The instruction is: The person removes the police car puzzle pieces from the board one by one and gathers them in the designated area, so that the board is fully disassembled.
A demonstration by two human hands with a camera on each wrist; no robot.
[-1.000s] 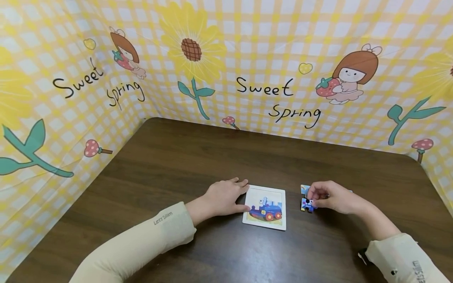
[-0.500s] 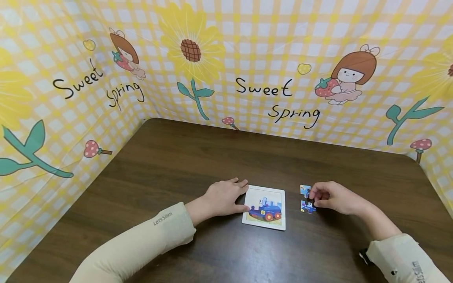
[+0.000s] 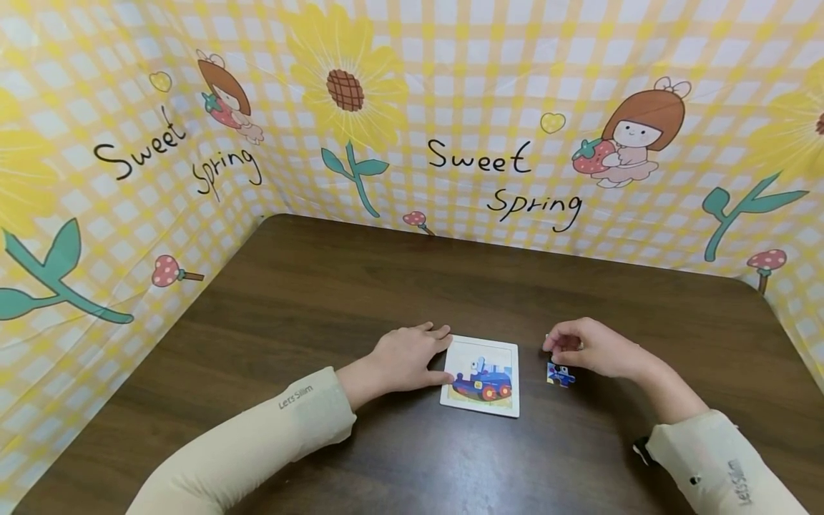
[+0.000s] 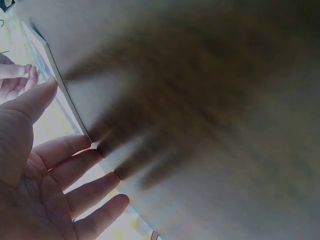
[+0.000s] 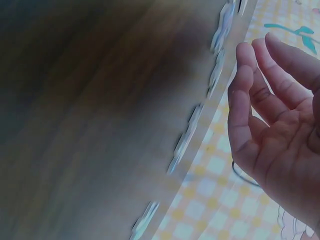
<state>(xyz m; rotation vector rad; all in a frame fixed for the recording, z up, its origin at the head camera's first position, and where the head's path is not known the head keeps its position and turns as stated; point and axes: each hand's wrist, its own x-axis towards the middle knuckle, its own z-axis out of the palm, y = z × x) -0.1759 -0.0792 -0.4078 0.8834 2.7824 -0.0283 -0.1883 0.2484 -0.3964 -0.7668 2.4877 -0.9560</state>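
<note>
In the head view, a white-framed jigsaw puzzle (image 3: pixel 479 408) showing a blue train with red wheels lies flat on the table. My left hand (image 3: pixel 402 359) rests at its left side, thumb and fingertips touching the frame's edge, fingers straight. Right of the puzzle lies a loose blue and yellow jigsaw piece (image 3: pixel 557 375). Just above it hovers my right hand (image 3: pixel 595 348), fingers loosely bent, hiding most of another piece. The right wrist view shows nothing between that hand's (image 5: pixel 280 107) fingers and thumb, and several jigsaw pieces (image 5: pixel 187 139) lie on the table beyond.
The dark wooden table (image 3: pixel 347 286) has rounded far corners. Yellow checked cloth (image 3: pixel 476 93) with flower and girl prints stands along its back and left side. Beige sleeves (image 3: pixel 257 436) cover both forearms.
My right hand has lifted off the loose pieces and shifted slightly up and left, over the upper piece. The lower piece turned slightly earlier. My left hand stays in place.
</note>
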